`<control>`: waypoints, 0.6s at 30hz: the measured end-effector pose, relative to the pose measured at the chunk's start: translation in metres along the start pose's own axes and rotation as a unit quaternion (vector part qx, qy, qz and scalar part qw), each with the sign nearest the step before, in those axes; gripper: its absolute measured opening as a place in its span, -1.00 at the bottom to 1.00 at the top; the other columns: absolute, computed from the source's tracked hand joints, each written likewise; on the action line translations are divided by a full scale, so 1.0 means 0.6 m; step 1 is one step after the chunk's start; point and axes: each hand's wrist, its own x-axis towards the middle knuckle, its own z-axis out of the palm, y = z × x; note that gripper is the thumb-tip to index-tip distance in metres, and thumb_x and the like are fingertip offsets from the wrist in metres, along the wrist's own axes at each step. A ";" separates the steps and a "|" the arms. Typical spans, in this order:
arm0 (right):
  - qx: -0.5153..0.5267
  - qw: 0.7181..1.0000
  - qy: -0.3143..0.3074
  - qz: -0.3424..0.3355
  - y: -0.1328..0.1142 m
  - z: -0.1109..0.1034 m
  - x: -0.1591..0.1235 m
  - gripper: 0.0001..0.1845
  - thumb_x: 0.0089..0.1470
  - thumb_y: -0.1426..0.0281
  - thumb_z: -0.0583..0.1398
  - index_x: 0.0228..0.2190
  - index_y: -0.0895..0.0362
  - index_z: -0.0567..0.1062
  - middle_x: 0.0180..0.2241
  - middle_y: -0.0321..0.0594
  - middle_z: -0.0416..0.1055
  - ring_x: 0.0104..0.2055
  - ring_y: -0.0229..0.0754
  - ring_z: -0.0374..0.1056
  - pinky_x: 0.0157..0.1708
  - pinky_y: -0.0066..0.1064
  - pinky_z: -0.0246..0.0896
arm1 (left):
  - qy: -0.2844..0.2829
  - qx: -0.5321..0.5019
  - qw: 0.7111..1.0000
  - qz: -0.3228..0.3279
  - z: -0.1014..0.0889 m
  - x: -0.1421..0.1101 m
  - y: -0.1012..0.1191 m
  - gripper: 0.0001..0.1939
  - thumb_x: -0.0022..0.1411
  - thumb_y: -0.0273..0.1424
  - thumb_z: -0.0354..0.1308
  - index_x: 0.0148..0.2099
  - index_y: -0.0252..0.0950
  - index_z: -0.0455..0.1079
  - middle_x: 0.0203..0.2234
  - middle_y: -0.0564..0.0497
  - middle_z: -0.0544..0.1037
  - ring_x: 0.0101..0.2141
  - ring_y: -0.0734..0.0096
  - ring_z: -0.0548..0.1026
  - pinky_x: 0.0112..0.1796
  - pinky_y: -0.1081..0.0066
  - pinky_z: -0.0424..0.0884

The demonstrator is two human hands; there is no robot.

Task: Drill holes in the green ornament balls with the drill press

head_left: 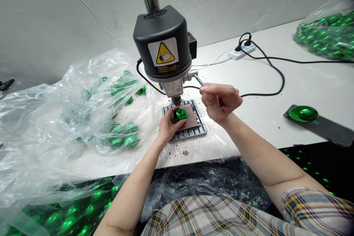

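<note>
A shiny green ball (pixel 181 114) sits on a brown board (pixel 191 118) over the slotted metal base (pixel 203 129) of a bench drill press (pixel 163 48). My left hand (pixel 167 125) grips the ball from the left, thumb at its near side and fingers at its far side. Just above the ball is the drill chuck (pixel 176 100); whether the bit touches it I cannot tell. Off to the right, my right hand (pixel 220 101) is closed round the end of the press's feed lever (pixel 197 78). Dark shavings are scattered over the base.
Clear plastic bags (pixel 91 107) with several green balls spread over the left of the table. A dark phone-like slab (pixel 332 129) bears a green piece (pixel 303 113) at right. Behind are a power strip (pixel 242 52), a black cable (pixel 282 77) and another bag of green balls (pixel 326 37).
</note>
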 end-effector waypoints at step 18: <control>0.089 0.945 0.030 0.312 -0.014 0.059 0.188 -0.79 0.09 0.18 0.34 -0.43 0.03 0.52 -0.68 -0.43 0.09 -0.72 -0.33 -0.10 -0.77 -0.37 -0.25 | -0.129 0.194 0.914 0.331 0.003 -0.242 -0.038 -0.47 0.23 -0.24 0.23 0.22 -0.20 0.28 -0.07 -0.26 0.56 -0.16 0.12 0.57 -0.22 0.25 0.53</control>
